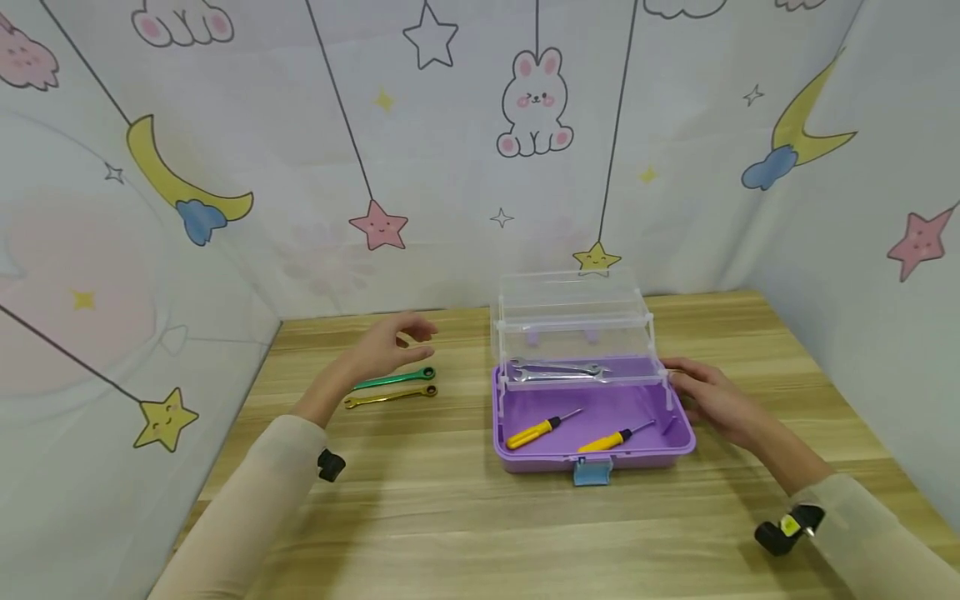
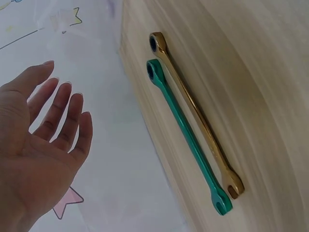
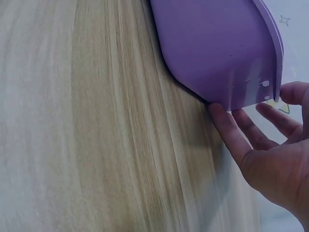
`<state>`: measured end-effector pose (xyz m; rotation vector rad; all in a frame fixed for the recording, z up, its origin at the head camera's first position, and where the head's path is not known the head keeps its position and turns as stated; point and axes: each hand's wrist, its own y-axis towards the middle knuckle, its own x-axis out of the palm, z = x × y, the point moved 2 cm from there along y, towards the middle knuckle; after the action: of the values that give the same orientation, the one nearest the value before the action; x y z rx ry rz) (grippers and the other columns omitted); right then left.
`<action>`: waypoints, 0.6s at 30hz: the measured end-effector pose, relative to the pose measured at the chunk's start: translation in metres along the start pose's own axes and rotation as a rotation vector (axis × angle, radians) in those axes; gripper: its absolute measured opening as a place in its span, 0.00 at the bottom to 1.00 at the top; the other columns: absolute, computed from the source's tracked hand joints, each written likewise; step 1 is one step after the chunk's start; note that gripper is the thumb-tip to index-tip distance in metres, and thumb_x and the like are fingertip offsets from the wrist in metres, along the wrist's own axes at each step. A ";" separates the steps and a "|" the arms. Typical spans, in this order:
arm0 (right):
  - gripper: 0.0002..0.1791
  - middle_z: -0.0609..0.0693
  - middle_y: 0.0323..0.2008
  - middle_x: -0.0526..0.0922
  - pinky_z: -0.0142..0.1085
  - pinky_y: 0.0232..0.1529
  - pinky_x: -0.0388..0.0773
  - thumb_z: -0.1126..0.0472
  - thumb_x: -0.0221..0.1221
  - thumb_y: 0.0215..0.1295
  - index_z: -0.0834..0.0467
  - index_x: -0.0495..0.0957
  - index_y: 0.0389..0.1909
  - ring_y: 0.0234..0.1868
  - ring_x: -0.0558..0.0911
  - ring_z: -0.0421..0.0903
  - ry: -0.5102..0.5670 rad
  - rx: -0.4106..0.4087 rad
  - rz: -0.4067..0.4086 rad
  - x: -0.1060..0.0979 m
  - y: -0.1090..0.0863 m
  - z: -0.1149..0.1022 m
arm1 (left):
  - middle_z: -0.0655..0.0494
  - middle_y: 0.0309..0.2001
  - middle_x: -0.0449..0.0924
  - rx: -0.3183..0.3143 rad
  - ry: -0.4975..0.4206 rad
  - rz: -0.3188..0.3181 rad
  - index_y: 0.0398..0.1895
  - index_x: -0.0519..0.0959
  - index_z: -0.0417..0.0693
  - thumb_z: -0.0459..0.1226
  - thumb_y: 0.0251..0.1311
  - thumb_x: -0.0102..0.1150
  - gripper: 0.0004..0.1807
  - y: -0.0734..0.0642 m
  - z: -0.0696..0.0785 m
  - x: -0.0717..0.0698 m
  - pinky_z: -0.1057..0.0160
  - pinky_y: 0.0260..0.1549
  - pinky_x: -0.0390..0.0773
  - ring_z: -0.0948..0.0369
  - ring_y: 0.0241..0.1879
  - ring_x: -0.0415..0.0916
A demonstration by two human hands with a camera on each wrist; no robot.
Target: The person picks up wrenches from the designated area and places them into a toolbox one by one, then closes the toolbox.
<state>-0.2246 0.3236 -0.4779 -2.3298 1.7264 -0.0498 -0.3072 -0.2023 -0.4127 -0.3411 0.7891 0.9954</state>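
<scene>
My left hand (image 1: 386, 346) is raised over the table, fingers loosely bent and holding nothing. Just below it lie a green ratchet wrench (image 1: 393, 380) and a gold ratchet wrench (image 1: 392, 397), side by side; both show whole in the left wrist view. A purple toolbox (image 1: 517, 463) stands opened to their right. My right hand (image 1: 716, 404) touches its right back corner, fingertips against the side and thumb by the rim. Inside the toolbox are two yellow-handled screwdrivers (image 1: 531, 434). Silver wrenches (image 1: 555, 370) lie in its lower clear tray.
Clear folding trays (image 1: 570, 310) rise at the back of the toolbox. A blue latch (image 1: 592, 472) hangs at its front. The wooden table (image 1: 420, 517) meets a patterned cloth (image 1: 450, 167) at the back and sides.
</scene>
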 end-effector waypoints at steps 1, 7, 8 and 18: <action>0.34 0.48 0.61 0.79 0.46 0.51 0.86 0.52 0.50 0.86 0.68 0.56 0.80 0.56 0.83 0.42 0.005 -0.001 -0.001 0.000 0.000 0.000 | 0.48 0.57 0.82 -0.008 -0.001 0.002 0.62 0.81 0.45 0.39 0.73 0.67 0.18 -0.002 -0.003 -0.001 0.43 0.59 0.79 0.47 0.58 0.77; 0.32 0.41 0.53 0.83 0.44 0.49 0.87 0.53 0.50 0.86 0.70 0.59 0.77 0.53 0.84 0.41 0.029 -0.020 0.024 0.002 0.000 0.002 | 0.43 0.57 0.81 -0.055 0.019 0.004 0.62 0.81 0.43 0.38 0.72 0.68 0.19 -0.011 -0.023 -0.003 0.39 0.60 0.77 0.45 0.59 0.77; 0.32 0.42 0.52 0.84 0.44 0.49 0.87 0.52 0.50 0.86 0.71 0.59 0.77 0.53 0.84 0.41 0.027 -0.020 0.032 0.002 0.000 0.002 | 0.42 0.57 0.81 -0.061 0.026 0.005 0.62 0.81 0.43 0.38 0.72 0.68 0.19 -0.012 -0.027 -0.003 0.39 0.60 0.77 0.46 0.59 0.77; 0.33 0.52 0.55 0.82 0.42 0.48 0.87 0.52 0.49 0.86 0.73 0.60 0.76 0.51 0.84 0.38 -0.011 0.002 0.084 0.003 -0.001 0.004 | 0.41 0.57 0.82 -0.096 0.049 -0.017 0.63 0.78 0.35 0.33 0.73 0.65 0.19 -0.027 -0.053 -0.005 0.37 0.60 0.75 0.42 0.59 0.77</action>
<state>-0.2217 0.3213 -0.4818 -2.2493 1.8159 -0.0237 -0.3091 -0.2506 -0.4479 -0.4563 0.7831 1.0141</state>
